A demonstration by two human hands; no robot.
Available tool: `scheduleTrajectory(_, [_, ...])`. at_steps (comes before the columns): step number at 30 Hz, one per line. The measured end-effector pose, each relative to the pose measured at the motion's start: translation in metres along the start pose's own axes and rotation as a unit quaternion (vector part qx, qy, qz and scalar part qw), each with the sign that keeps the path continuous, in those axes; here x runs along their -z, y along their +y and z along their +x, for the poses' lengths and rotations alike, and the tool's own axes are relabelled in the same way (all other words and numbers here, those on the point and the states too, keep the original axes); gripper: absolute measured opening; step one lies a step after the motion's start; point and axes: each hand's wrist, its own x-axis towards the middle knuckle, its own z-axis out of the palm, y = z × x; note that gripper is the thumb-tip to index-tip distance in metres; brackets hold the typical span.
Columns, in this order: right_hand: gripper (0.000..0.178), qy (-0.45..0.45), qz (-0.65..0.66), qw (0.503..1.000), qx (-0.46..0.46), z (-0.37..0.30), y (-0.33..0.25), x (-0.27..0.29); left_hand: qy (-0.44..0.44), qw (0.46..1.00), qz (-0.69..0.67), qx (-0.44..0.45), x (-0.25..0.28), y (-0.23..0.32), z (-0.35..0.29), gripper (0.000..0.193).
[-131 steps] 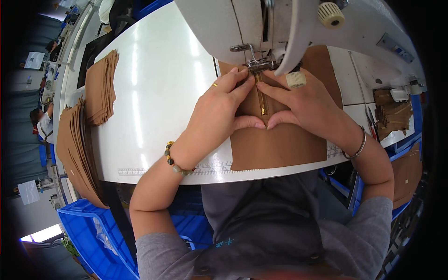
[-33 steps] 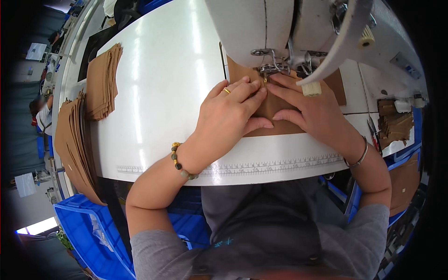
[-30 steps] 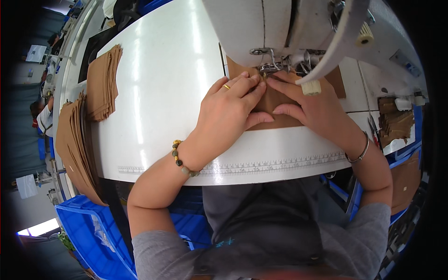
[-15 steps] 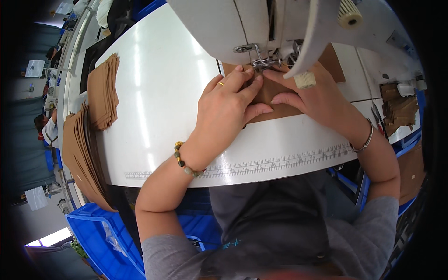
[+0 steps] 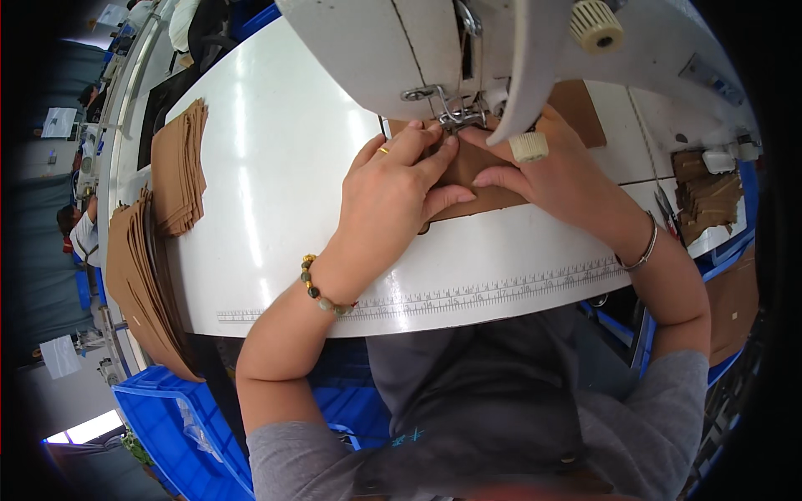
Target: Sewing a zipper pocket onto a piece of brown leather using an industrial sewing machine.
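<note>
A piece of brown fabric (image 5: 461, 174) lies on the white sewing table, its front part under the presser foot (image 5: 461, 119) of a white sewing machine (image 5: 359, 50). My left hand (image 5: 386, 196) grips the fabric just left of the foot, fingers bent with their tips close to the metal. From the other side my right hand (image 5: 568, 175) holds the same piece, thumb and index finger on it; the machine's guard and a cream knob (image 5: 529, 147) hide part of its fingers. More brown material (image 5: 582, 113) shows behind the right hand.
Two stacks of brown pieces, one farther back (image 5: 178, 171) and one nearer (image 5: 138, 275), sit at the table's left edge. A printed ruler (image 5: 434, 299) runs along the front edge. Scissors (image 5: 668, 210) and brown scraps (image 5: 706, 196) lie right. A blue crate (image 5: 171, 417) stands lower left.
The whole view has shifted slightly, so machine, hands and table appear a little farther left. Both hands keep their hold on the fabric beside the presser foot.
</note>
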Motion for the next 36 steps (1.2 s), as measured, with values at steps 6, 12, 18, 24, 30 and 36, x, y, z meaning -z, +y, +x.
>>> scheduleTrajectory(6, [0.043,0.026,-0.006,1.0,0.007,0.0,-0.004,-0.001,0.001,1.0,0.007,-0.008,0.0,-0.001,0.0,0.057])
scheduleTrajectory(12, [0.046,0.017,-0.006,1.0,0.009,-0.001,-0.003,0.0,0.024,0.999,0.034,-0.016,0.0,0.0,0.0,0.057])
scheduleTrajectory(18, [0.052,0.001,-0.024,1.0,0.004,0.0,-0.002,0.0,-0.006,1.0,-0.006,0.007,-0.001,-0.001,-0.001,0.056])
scheduleTrajectory(24, [0.046,0.002,-0.046,0.998,-0.047,0.0,0.005,0.014,-0.008,1.0,0.009,0.01,-0.001,-0.003,-0.004,0.054])
scheduleTrajectory(30, [0.051,-0.042,-0.123,0.99,-0.05,-0.011,-0.026,0.023,0.071,0.995,0.049,-0.058,0.006,0.006,-0.013,0.032])
scheduleTrajectory(36, [0.074,-0.11,-0.084,0.987,0.079,-0.044,-0.074,0.031,0.136,0.971,-0.006,-0.196,0.019,0.026,-0.038,0.028])
